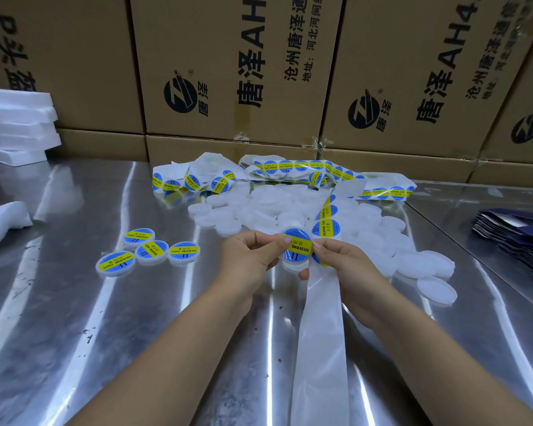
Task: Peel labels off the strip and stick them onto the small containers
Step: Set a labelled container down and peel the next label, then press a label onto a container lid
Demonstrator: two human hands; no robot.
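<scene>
Head view: pinches label at its 9 o'clock edge with left hand; clasps small container beneath at 3 o'clock with right hand. Lies equally near both; trails strip lengthwise toward 6 o'clock.

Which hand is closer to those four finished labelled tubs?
Left. The left hand sits just right of the labelled tubs; the right hand is farther right, beyond it.

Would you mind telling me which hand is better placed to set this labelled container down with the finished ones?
Left. The left hand pinches the container, and the four labelled containers lie on its side; the right hand also touches the strip.
</scene>
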